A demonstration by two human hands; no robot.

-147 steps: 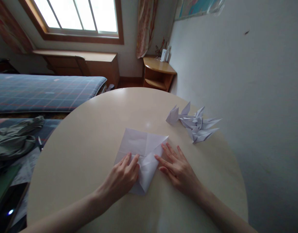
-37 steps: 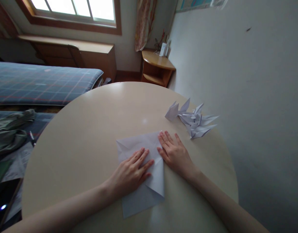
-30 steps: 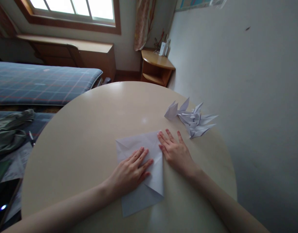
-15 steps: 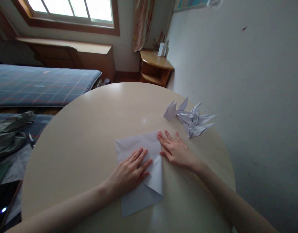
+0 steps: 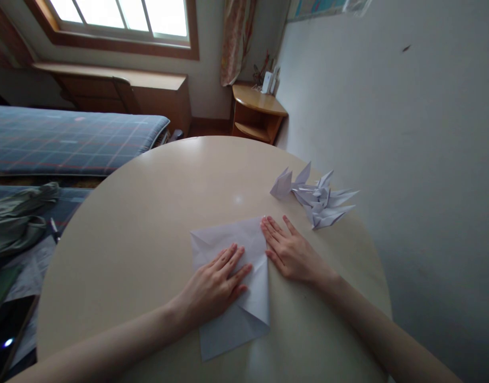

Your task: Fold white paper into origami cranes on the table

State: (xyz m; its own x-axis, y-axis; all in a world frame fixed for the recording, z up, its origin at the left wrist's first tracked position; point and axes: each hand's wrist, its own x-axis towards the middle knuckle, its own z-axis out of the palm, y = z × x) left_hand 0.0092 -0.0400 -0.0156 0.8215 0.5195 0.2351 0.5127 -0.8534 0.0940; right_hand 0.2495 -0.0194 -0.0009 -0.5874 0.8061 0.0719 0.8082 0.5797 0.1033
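Observation:
A white sheet of paper (image 5: 224,335), partly folded with its right side turned over, lies on the round cream table (image 5: 149,213). My left hand (image 5: 218,284) rests flat across the middle of the sheet, fingers stretched and pointing up and right; it covers part of the paper. At the sheet's upper right corner and right edge, the fingertips of my right hand (image 5: 292,252) press down, the hand lying mostly on the table with its fingers extended. Beyond it stands a cluster of several folded paper cranes (image 5: 318,199), pointed and white.
A white wall (image 5: 420,159) runs close along the table's right side. To the left are a bed with a plaid mattress (image 5: 77,141), crumpled grey-green cloth (image 5: 21,213) and a dark phone (image 5: 13,324). A small corner cabinet (image 5: 258,101) stands behind the table.
The fingers of my right hand have drawn closer together at the paper's upper right corner. My left hand stays in place on the sheet. The whole view has shifted slightly.

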